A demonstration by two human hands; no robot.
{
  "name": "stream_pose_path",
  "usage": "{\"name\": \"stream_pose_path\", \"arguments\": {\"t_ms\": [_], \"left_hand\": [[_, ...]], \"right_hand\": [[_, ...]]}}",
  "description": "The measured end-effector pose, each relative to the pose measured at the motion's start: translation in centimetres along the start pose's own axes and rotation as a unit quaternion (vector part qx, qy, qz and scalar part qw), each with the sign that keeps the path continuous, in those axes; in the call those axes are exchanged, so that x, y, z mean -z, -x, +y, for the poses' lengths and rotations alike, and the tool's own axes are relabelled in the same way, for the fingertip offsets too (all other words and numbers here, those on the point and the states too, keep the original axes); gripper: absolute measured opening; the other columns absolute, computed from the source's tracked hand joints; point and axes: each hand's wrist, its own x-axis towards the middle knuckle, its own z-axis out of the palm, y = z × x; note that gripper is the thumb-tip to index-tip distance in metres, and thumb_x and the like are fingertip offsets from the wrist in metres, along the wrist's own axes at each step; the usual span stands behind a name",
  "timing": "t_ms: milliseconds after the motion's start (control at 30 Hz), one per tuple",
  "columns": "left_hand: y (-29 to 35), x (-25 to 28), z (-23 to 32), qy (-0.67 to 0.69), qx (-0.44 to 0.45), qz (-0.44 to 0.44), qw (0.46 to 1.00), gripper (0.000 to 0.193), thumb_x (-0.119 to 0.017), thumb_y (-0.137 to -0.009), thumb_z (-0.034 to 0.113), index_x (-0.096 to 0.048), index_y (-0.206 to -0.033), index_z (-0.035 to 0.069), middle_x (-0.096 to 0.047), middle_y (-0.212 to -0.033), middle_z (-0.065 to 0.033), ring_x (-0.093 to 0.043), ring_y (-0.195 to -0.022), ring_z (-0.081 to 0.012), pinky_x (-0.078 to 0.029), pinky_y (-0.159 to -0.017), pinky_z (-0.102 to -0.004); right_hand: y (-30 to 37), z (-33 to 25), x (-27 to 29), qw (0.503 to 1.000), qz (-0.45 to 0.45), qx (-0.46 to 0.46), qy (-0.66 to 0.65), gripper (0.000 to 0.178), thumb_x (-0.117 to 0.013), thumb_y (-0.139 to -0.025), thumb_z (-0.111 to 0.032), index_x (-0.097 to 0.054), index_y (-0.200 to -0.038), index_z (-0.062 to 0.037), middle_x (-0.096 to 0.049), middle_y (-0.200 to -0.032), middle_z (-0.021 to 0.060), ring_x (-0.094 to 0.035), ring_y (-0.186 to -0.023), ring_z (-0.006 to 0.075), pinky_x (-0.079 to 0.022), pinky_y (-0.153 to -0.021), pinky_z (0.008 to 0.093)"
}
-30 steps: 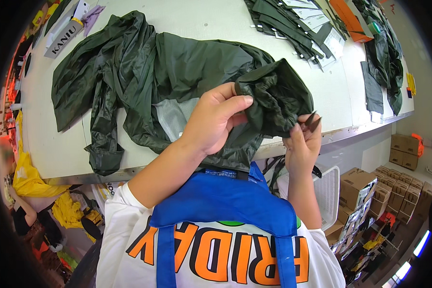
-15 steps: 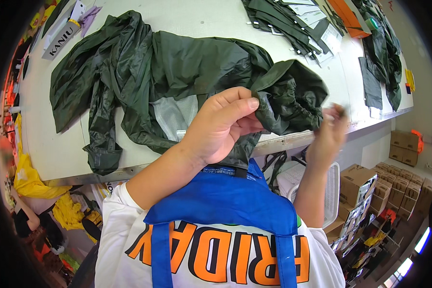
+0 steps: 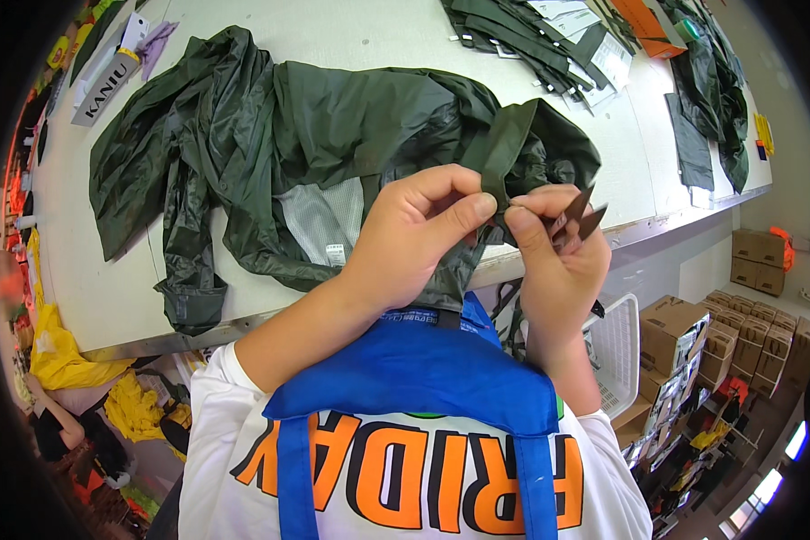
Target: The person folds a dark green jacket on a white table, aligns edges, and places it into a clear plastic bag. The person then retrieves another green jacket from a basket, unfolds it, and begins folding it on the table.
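Evidently the left hand (image 3: 420, 229) has thumb and finger pressed together on the rim (image 3: 505, 151) of the green garment (image 3: 360, 121), and the right hand (image 3: 560, 261) clasps dark snips (image 3: 578, 209), fingertips at that same rim. The 2 blades stand parted just beside the cloth, so a careless wrist turn could nick it. Whether the right thumb also pinches cloth, I cannot tell: the fingers cover the spot (and most of the snips). The garment lies bunched across the white table (image 3: 360, 36), folds at the front edge; a hard tug could drag it off. Farther off, the top of the view cuts the pile (image 3: 513, 40) of green pieces.
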Motion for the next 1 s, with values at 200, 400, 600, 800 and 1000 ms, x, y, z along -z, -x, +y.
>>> {"name": "stream_pose_path", "arguments": {"t_ms": [200, 400, 600, 800, 1000], "left_hand": [[-0.4, -0.3, 0.1, 0.227, 0.083, 0.026, 0.97, 0.01, -0.058, -0.094, 0.013, -0.061, -0.096, 0.005, -0.065, -0.09, -0.0032, -0.059, -0.078, -0.0097, -0.046, -0.063, -0.0238], [-0.4, 0.3, -0.4, 0.219, 0.067, 0.005, 0.973, 0.015, -0.054, -0.097, 0.019, -0.059, -0.103, 0.006, -0.065, -0.102, -0.0066, -0.061, -0.09, -0.0148, -0.048, -0.07, -0.029], [-0.5, -0.1, -0.6, 0.229, 0.075, 0.004, 0.971, 0.011, -0.056, -0.095, 0.014, -0.061, -0.101, 0.007, -0.065, -0.096, -0.0023, -0.06, -0.087, -0.0103, -0.047, -0.07, -0.0252], [-0.3, -0.2, -0.7, 0.218, 0.075, 0.01, 0.973, 0.01, -0.057, -0.095, 0.014, -0.061, -0.101, 0.007, -0.065, -0.096, -0.0018, -0.06, -0.088, -0.0101, -0.047, -0.07, -0.0252], [-0.2, -0.2, -0.7, 0.204, 0.069, 0.014, 0.976, 0.01, -0.057, -0.095, 0.013, -0.061, -0.1, 0.005, -0.064, -0.094, -0.0026, -0.059, -0.084, -0.0092, -0.048, -0.07, -0.0238]], "right_hand": [[-0.6, 0.4, 1.0, 0.954, 0.024, -0.095, -0.284, 0.033, -0.039, -0.1, -0.029, -0.048, -0.112, 0.0002, -0.053, -0.077, 0.0054, -0.035, -0.052, 0.0061, -0.028, -0.049, 0.0192], [1.5, -0.6, 1.8, 0.982, -0.039, 0.0, 0.183, 0.019, -0.069, -0.082, -0.005, -0.056, -0.096, 0.0007, -0.057, -0.079, 0.0049, -0.051, -0.065, 0.0067, -0.041, -0.055, 0.0194], [1.0, -0.3, 1.3, 0.983, 0.001, -0.011, 0.181, 0.021, -0.076, -0.078, -0.006, -0.06, -0.09, 0.0007, -0.059, -0.078, 0.0053, -0.052, -0.062, 0.0071, -0.041, -0.053, 0.0195], [0.8, -0.1, 1.2, 0.978, -0.009, 0.033, 0.205, 0.018, -0.072, -0.082, -0.006, -0.06, -0.093, 0.0031, -0.058, -0.078, 0.0018, -0.051, -0.067, 0.0042, -0.04, -0.058, 0.0171], [1.1, 0.8, 1.4, 0.992, 0.015, -0.001, 0.126, 0.02, -0.077, -0.077, -0.006, -0.062, -0.087, 0.0019, -0.06, -0.075, 0.0045, -0.053, -0.063, 0.0063, -0.042, -0.054, 0.0195]]}}
